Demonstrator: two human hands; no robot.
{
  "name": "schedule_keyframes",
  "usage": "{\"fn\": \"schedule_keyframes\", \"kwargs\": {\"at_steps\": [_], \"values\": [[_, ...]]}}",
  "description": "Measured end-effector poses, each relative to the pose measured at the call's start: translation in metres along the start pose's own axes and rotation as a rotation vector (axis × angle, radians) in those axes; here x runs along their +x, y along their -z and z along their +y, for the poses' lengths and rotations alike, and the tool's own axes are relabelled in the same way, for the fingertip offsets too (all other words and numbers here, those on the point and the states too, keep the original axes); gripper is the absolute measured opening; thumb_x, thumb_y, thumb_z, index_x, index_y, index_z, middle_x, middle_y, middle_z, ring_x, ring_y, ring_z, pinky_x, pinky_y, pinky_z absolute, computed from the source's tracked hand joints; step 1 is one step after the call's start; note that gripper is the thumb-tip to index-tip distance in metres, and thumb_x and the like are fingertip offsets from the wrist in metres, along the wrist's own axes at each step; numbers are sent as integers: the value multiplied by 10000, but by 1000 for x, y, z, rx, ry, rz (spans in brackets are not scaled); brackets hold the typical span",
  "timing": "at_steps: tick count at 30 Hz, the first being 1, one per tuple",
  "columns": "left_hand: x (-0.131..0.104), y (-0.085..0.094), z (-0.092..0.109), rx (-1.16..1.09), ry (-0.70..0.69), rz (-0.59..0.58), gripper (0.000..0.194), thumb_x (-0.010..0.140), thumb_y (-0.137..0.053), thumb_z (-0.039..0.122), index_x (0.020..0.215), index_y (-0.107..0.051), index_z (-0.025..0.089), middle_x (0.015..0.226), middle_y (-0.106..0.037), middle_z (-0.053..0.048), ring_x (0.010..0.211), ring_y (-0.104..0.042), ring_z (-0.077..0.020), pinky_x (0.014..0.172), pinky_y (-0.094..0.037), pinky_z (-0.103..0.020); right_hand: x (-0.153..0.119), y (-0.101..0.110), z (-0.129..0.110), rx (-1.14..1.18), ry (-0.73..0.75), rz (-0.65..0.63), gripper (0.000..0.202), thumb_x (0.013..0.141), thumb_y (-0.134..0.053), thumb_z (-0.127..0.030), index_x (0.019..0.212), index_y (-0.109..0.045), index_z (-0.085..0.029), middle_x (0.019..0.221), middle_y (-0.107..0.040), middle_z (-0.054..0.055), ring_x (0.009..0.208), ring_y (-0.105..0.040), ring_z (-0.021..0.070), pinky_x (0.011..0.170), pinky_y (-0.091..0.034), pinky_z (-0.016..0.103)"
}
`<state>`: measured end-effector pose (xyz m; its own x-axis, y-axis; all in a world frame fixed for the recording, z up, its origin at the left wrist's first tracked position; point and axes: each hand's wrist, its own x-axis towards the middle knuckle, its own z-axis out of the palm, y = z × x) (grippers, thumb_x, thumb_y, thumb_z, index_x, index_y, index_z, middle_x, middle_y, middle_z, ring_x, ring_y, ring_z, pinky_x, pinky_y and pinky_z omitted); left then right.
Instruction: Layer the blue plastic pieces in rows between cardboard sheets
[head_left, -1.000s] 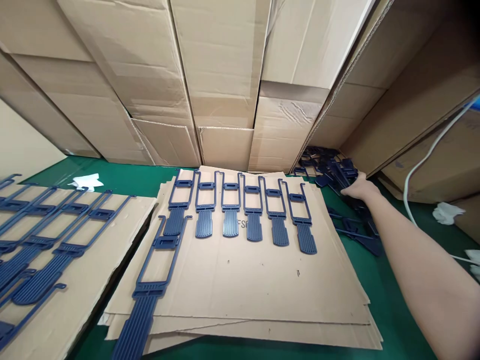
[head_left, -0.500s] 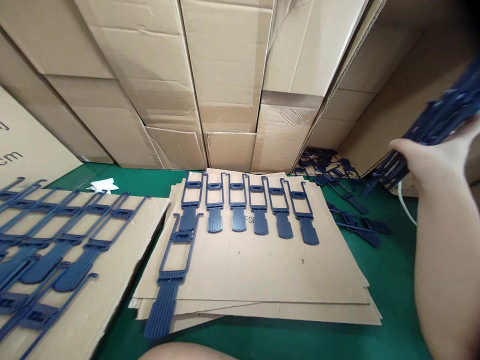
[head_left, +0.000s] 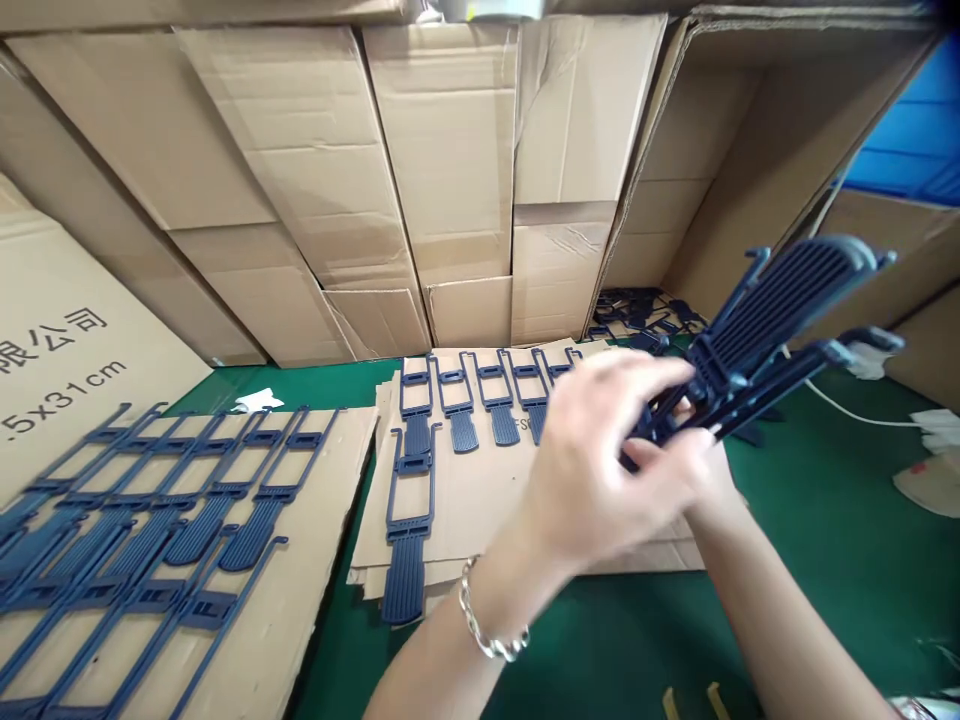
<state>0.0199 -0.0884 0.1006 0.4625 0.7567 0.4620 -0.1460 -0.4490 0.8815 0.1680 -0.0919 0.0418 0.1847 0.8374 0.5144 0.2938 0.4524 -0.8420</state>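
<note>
A bunch of dark blue plastic frames [head_left: 780,310], with hooked ends and ribbed paddles, is raised over the right side of the cardboard sheets. My right hand [head_left: 694,465] grips it from below, its fingers partly hidden. My left hand [head_left: 592,450], below a chain bracelet, closes on the bunch's near end, thumb and fingers around it. Beneath my hands, a row of the same frames [head_left: 491,390] lies on the stacked cardboard sheets [head_left: 465,500]. One more frame [head_left: 409,530] lies nearer me at the left, overlapping the row. My left hand hides the row's right end.
On the left, another cardboard sheet [head_left: 277,620] carries rows of similar frames [head_left: 172,500]. Loose dark blue parts [head_left: 637,310] are heaped by an open carton [head_left: 694,130] at the back right. Cardboard boxes [head_left: 450,150] wall the back. A white cable [head_left: 855,415] crosses the green tabletop [head_left: 847,520].
My right hand has brought the bunch from the far right in toward the middle. My left hand has come up from the bottom edge and taken hold of it. The view has shifted.
</note>
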Motion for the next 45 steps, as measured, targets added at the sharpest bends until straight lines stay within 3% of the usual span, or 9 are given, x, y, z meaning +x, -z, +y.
{"fn": "schedule_keyframes", "kwargs": {"at_steps": [2,5,8,14,18,25,32,37,45], "values": [[14,22,-5,6,30,-1,644,718,-629,378,1287,-338,302,1329,-365,-19,1249,-292,-225,1028,-295,-406,-11,-6,0,-33,28,-14,423,664,-667,-316,1054,-517,-249,1024,-563,48,938,-563,267,845,-474,463],[22,41,-16,-47,161,-316,944,633,-719,380,1362,-122,335,1396,-261,-29,1289,-227,-237,1043,-257,-434,-15,-13,-6,-38,24,-30,548,661,-682,-326,1157,-459,-260,1107,-525,64,958,-554,264,818,-493,446],[23,42,-25,-67,205,-455,1082,563,-771,368,1371,-53,325,1402,-242,-54,1288,-233,-244,1060,-219,-447,-11,-17,-12,31,48,-58,635,651,-696,-381,1200,-405,-248,1156,-492,83,1006,-530,264,823,-491,436],[26,27,-36,-111,180,-409,981,546,-779,358,1351,-229,251,1361,-322,-80,1264,-277,-258,1065,-234,-422,-14,-25,2,-79,-12,-2,734,650,-693,-343,1238,-270,-226,1062,-502,110,921,-552,259,708,-520,422],[28,23,-43,-141,239,-425,1016,546,-782,334,1357,-173,288,1281,-427,-52,1190,-386,-227,1028,-303,-405,-25,-32,15,-118,-64,14,698,678,-658,-281,1233,-239,-223,987,-520,82,854,-573,224,702,-525,394],[28,24,-39,-132,302,-405,868,541,-772,387,1271,-330,229,1165,-496,-66,1091,-467,-243,949,-375,-395,-28,-38,17,-193,15,91,1004,625,-710,-305,1360,-27,-265,1331,-260,142,1166,-405,277,881,-445,455],[25,20,-32,297,254,-269,725,498,-748,457,1144,-467,288,1092,-408,-44,1012,-465,-246,824,-449,-379,-32,-38,23,-133,13,91,1065,628,-719,-362,1366,46,-285,1379,-183,142,1248,-296,282,938,-372,501],[20,17,-28,351,321,-323,674,562,-698,433,1173,-447,300,916,-555,-23,848,-537,-256,694,-462,-379,-36,-45,25,-55,4,170,1042,638,-707,-321,1352,50,-274,1393,-151,168,1234,-320,292,938,-360,527],[25,4,-32,-226,271,-319,609,577,-736,225,1133,-490,240,992,-583,-27,922,-547,-198,828,-437,-343,-33,-41,9,-152,24,192,1037,634,-706,-325,1375,18,-289,1393,-183,122,1218,-343,294,940,-375,507]]}}
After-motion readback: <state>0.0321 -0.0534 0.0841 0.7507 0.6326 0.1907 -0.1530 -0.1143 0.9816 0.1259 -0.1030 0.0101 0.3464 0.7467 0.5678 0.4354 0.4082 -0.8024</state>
